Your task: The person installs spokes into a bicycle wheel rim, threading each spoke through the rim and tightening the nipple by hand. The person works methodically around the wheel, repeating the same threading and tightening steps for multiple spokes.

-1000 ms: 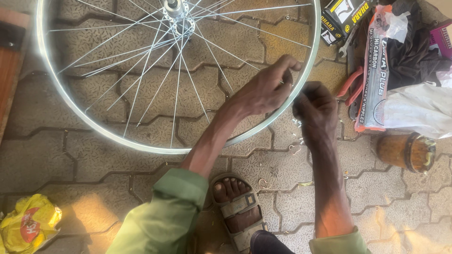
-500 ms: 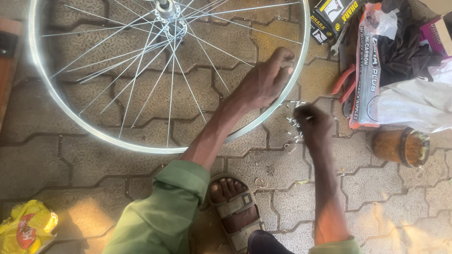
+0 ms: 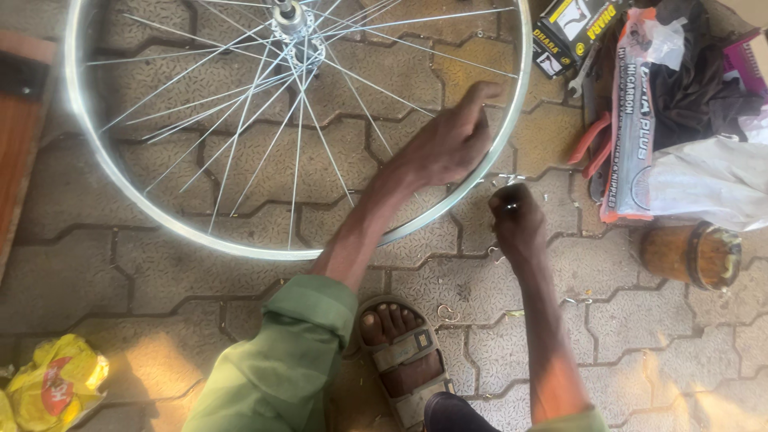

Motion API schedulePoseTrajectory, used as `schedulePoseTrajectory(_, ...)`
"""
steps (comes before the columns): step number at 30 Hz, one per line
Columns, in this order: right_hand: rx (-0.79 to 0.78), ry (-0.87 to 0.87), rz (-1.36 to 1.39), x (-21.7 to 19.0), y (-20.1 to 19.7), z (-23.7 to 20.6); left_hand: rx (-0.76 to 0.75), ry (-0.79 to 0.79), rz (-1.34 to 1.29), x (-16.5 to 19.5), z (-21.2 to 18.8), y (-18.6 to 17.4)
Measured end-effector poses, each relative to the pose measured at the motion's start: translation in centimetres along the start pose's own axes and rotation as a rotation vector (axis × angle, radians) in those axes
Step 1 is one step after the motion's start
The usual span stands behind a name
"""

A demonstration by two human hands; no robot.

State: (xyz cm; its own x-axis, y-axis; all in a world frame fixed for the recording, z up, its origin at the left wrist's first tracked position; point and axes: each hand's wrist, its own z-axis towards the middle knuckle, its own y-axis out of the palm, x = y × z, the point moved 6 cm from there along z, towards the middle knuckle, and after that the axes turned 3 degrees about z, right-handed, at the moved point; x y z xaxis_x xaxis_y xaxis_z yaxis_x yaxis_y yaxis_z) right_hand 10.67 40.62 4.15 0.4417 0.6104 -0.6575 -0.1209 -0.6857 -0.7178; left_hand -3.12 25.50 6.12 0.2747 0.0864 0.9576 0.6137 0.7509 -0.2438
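A silver bicycle wheel rim [image 3: 104, 176] with thin spokes and a hub [image 3: 290, 18] lies flat on the paved ground. My left hand [image 3: 448, 144] reaches over the rim's right side, fingers on the rim and a spoke there. My right hand [image 3: 516, 220] is just outside the rim, below and right of the left hand. Its fingers are curled around a small metal piece, too small to identify. Several small metal bits [image 3: 500, 254] lie on the pavers beside it.
My sandalled foot [image 3: 400, 356] rests below the wheel. At right lie red-handled pliers [image 3: 590, 144], a printed packet [image 3: 630, 120], a small box [image 3: 568, 32], plastic bags [image 3: 712, 176] and a brown jar [image 3: 692, 254]. A yellow wrapper [image 3: 52, 384] lies bottom left, a wooden board [image 3: 20, 136] at left.
My left hand has slid further up along the rim's right side. My right hand stays beside the rim, shifted slightly. The view has moved a little.
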Motion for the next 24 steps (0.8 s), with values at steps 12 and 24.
schedulePoseTrajectory(12, -0.138, 0.063, 0.543, -10.3, -1.8, -4.6, 0.044, 0.017, 0.044, 1.1, -0.3, -0.5)
schedulePoseTrajectory(24, -0.106, -0.038, 0.339, -11.7, -0.2, -4.1, 0.273, -0.15, 0.396, 1.7, -1.8, -1.7)
